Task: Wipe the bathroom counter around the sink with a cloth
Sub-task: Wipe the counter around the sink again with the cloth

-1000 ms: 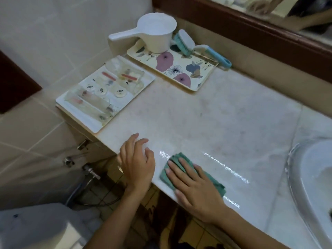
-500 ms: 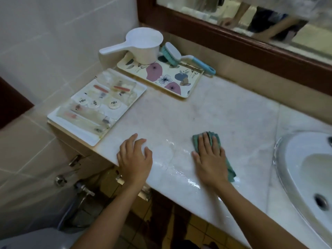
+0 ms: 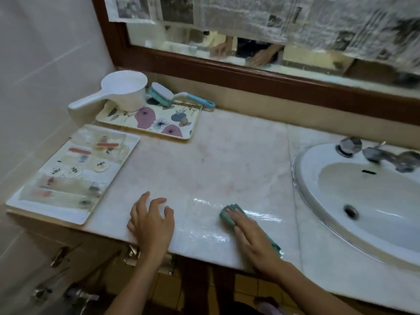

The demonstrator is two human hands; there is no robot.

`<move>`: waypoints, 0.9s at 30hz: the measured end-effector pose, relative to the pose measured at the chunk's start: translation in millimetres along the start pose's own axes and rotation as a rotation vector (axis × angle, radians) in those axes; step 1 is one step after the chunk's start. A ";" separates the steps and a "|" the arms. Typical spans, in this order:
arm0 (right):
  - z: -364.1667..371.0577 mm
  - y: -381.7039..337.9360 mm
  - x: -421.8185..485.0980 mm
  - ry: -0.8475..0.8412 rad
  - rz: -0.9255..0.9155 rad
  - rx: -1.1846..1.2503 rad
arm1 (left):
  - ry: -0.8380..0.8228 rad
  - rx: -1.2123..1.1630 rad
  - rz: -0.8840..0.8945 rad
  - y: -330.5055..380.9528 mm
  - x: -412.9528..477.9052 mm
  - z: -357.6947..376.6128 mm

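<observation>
Teal cloth (image 3: 227, 217) beneath flat right hand (image 3: 256, 244)

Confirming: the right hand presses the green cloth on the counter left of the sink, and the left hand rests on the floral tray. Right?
Not quite. The head view shows the left hand on the bare counter at its front edge, apart from the floral tray. The rest holds.

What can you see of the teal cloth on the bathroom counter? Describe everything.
The teal cloth looks like soft fabric, bunched into a small pad. It lies on the pale counter near the front edge, left of the sink. The right hand presses it with straight fingers, covering most of it; only its far end and a strip by the wrist show. Wet streaks shine around it.
</observation>
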State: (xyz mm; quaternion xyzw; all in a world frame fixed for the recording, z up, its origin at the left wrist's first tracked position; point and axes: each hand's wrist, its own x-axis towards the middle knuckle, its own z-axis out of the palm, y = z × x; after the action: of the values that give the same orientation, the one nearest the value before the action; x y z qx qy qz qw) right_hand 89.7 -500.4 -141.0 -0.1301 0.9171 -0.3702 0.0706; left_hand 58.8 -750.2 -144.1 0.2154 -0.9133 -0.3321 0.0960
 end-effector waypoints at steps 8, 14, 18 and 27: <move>-52.6 -37.8 39.7 0.272 0.706 1.243 | -0.054 -0.164 0.200 32.7 -9.8 12.7; -66.6 1.1 43.6 0.466 0.682 0.396 | -0.164 -0.160 0.324 38.7 -24.2 28.7; -72.3 23.5 35.8 0.452 0.747 0.211 | -0.237 -0.174 0.443 57.3 -45.0 42.4; -125.5 71.6 -20.8 0.649 0.640 -0.048 | -0.576 0.125 0.759 140.7 -74.3 103.6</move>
State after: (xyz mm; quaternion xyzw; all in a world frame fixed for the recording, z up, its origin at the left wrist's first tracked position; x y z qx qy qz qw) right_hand 67.9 -361.9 -100.4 0.2810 0.8942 -0.3299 -0.1126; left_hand 45.5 -561.1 -134.2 -0.2285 -0.9351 -0.2640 -0.0599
